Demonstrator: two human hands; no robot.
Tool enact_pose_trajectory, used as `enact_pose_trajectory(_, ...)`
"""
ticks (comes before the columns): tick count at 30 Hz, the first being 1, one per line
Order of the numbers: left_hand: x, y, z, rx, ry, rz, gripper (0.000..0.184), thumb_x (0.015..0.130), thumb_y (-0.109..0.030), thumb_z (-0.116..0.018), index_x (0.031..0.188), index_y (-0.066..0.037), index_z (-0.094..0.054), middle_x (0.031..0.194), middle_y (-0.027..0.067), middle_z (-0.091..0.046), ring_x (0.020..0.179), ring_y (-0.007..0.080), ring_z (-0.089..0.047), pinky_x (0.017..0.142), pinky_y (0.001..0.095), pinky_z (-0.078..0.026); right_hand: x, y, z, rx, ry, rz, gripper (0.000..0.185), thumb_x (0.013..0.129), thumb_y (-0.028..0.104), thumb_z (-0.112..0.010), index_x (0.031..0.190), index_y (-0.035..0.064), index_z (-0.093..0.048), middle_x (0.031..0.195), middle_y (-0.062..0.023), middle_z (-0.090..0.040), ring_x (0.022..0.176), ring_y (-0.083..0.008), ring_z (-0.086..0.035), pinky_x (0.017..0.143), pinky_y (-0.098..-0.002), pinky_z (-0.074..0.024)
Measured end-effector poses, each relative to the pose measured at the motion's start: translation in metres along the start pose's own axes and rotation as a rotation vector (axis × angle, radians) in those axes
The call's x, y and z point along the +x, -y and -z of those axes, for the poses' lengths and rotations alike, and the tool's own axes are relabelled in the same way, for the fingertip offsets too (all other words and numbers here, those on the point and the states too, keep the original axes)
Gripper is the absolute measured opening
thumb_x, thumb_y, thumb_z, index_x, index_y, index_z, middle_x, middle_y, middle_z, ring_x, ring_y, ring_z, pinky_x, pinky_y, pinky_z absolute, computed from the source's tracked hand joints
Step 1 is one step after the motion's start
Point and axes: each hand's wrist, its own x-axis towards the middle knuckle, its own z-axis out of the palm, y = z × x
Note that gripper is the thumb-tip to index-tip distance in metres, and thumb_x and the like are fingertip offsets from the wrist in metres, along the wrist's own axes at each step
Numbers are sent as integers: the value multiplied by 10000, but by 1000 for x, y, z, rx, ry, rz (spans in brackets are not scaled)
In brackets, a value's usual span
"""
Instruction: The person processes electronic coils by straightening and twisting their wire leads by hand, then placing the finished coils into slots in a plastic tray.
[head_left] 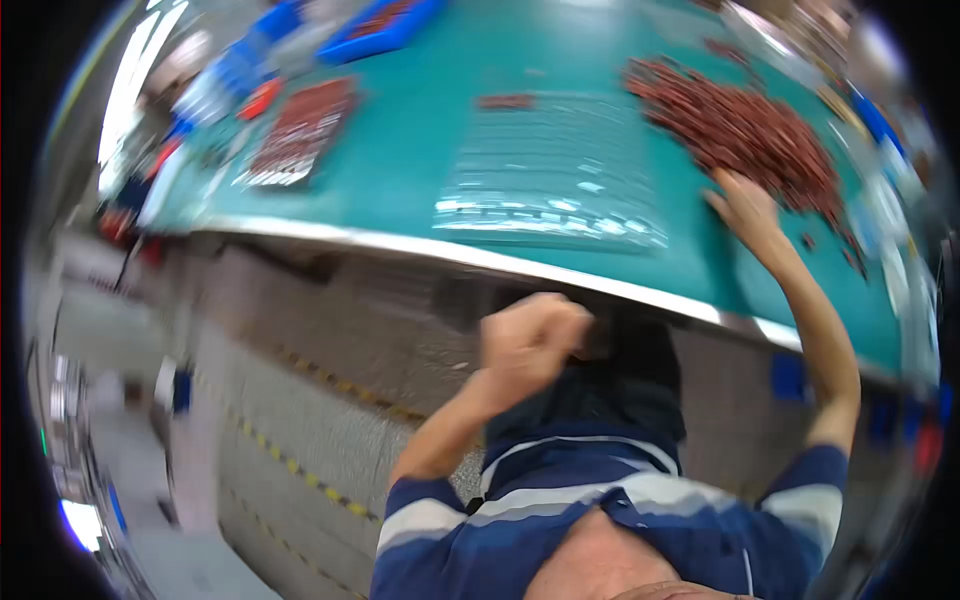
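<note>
My right hand point(748, 212) is at the near edge of a heap of small reddish-brown sticks point(745, 125), its fingertips touching or very close to them. Thumb and forefinger are apart, and nothing shows between them. My left hand point(530, 340) is held in front of my body, below the table's edge. Its fingers are curled in and blurred, so anything inside is hidden. Between the hands and farther up lies a clear ridged plastic tray point(560, 170). A short row of the reddish sticks point(506, 101) sits at its top left corner.
On the green table point(390, 180), a tray filled with reddish sticks point(305, 130) lies to the left. Behind it are a red object point(261, 99) and a blue bin point(380, 30) holding more sticks. Clear plastic is at the right edge. The table has a pale front edge point(450, 255).
</note>
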Motion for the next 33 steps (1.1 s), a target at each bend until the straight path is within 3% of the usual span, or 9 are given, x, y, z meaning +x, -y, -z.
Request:
enact_pose_trajectory(2,2,0,-13,-95,18,83,228,914,-139,-626,728,-10,-606,650,93,-585,543,189,-563,516,315,-451,1,1,-5,78,-68,55,170,843,178,-612,933,43,-560,898,-164,-617,877,-370,-606,725,-480,-471)
enact_pose_trajectory(3,2,4,-16,-130,87,127,186,938,-100,-583,789,0,-633,655,48,-599,593,83,-572,533,257,-468,1,4,-4,105,-43,30,130,843,139,-592,895,29,-546,868,-162,-598,842,-376,-593,707,-475,-453)
enact_pose_trajectory(5,3,12,-29,-301,123,176,161,955,-124,-569,884,9,-625,688,43,-602,620,71,-571,553,247,-473,-3,7,1,147,-94,10,130,856,122,-589,901,3,-562,842,-175,-592,790,-352,-589,695,-427,-455)
enact_pose_trajectory(10,17,16,-71,-911,117,521,361,1021,-263,-452,1294,-26,-436,920,88,-605,778,152,-640,689,260,-521,-38,76,55,1140,20,-91,152,937,99,-572,999,-29,-628,840,-22,-607,786,-98,-563,734,-251,-458)
enact_pose_trajectory(14,25,2,-82,-1400,197,600,434,1019,-334,-449,1335,-43,-384,957,95,-593,791,188,-654,688,283,-543,-67,120,54,1455,-16,-28,151,902,86,-640,1005,-24,-637,1045,-92,-650,915,-162,-599,865,-293,-457)
enact_pose_trajectory(19,15,19,-90,-1372,230,609,336,1008,-301,-482,1253,-76,-432,876,66,-570,718,187,-635,614,283,-533,-81,126,47,1319,-8,68,151,871,46,-644,1006,-22,-653,1120,-114,-641,1059,-220,-585,974,-341,-414)
enact_pose_trajectory(24,14,22,-82,-1268,215,524,171,978,-212,-555,1026,-93,-442,729,23,-497,588,131,-541,531,245,-450,-88,125,64,1642,-3,26,528,955,379,-564,1292,-20,-486,1104,-118,-638,996,-180,-617,842,-311,-463)
enact_pose_trajectory(27,17,25,-78,-1050,279,337,189,977,-215,-560,1036,-82,-441,717,18,-489,578,121,-524,522,240,-429,-91,118,56,1584,143,-31,528,957,417,-560,1251,-21,-532,1055,-105,-644,938,-167,-620,778,-287,-470)
enact_pose_trajectory(33,19,14,-67,-781,302,329,113,966,-122,-544,1017,-37,-489,753,26,-533,532,83,-492,493,220,-398,-91,128,70,1499,209,-143,362,936,291,-631,1102,-30,-618,851,-52,-651,727,-115,-580,671,-238,-460)
